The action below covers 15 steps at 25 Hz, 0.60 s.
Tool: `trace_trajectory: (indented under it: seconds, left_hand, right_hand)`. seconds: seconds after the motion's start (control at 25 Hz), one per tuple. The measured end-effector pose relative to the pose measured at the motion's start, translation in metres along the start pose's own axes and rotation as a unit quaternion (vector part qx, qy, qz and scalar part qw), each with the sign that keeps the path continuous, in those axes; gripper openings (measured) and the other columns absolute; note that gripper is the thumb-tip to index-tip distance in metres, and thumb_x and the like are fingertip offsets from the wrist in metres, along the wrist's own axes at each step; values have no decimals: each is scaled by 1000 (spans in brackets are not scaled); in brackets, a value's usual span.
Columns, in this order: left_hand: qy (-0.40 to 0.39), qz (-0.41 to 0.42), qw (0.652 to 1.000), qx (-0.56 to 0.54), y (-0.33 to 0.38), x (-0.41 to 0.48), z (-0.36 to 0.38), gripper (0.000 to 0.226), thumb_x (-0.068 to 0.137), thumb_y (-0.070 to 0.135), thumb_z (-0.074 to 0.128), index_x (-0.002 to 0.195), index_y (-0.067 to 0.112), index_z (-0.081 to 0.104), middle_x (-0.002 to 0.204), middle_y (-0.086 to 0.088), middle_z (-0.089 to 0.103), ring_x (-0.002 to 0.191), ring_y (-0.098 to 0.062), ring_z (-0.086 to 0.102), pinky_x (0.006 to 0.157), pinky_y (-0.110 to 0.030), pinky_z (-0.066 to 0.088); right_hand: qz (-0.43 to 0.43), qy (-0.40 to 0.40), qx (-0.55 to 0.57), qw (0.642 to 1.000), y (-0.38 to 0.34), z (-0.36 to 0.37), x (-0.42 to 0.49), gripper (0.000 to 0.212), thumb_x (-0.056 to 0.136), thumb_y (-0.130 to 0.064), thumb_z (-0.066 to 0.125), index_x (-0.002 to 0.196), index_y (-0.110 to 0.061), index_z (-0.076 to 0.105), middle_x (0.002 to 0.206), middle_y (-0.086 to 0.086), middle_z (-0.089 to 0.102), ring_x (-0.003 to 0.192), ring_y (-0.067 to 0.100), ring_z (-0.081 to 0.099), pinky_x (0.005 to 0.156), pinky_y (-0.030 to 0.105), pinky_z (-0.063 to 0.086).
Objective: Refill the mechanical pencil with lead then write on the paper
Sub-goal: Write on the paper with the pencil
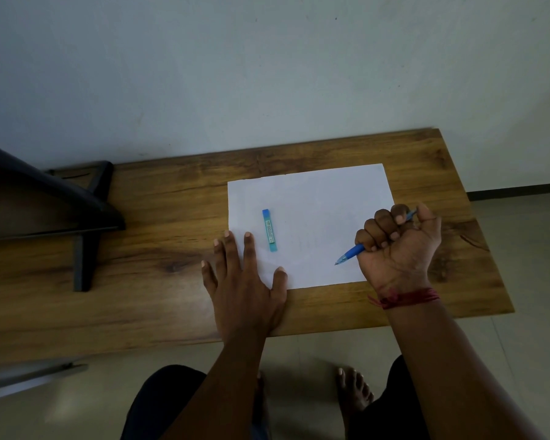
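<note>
A white sheet of paper [315,211] lies on the wooden table [172,217]. On its left part lies a slim blue-green lead case [269,230], lengthwise and untouched. My right hand [400,246] grips a blue mechanical pencil [350,254] in a fist, thumb at the pencil's top end, tip pointing down-left just above the paper's near right part. My left hand [245,281] rests flat with straight spread fingers on the paper's near left corner and the table beside it.
A black metal stand [86,211] sits on the table at the left. The wall runs right behind the table's far edge. The table's right end is near my right hand. My knees and bare feet [353,392] show below the near edge.
</note>
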<state>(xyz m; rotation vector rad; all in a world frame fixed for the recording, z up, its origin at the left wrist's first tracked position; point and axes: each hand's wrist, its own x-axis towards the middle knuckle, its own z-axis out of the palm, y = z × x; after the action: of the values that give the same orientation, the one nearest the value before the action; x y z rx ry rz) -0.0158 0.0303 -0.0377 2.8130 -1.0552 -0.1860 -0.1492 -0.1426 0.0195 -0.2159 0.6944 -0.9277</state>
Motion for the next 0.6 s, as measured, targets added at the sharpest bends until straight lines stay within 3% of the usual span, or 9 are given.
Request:
trace_trajectory:
  seconds: [0.6]
  left_hand:
    - [-1,-3,1000,0,0,-2,-4,83,83,70,25,152,26,15,162,-9,10,149,-31,6,119,-53,6]
  right_hand:
    - [-7,8,-13,1000,-2,1,-1,36,88,-36,37,58,-17,40,44,-5,28,40,8,20,43,20,19]
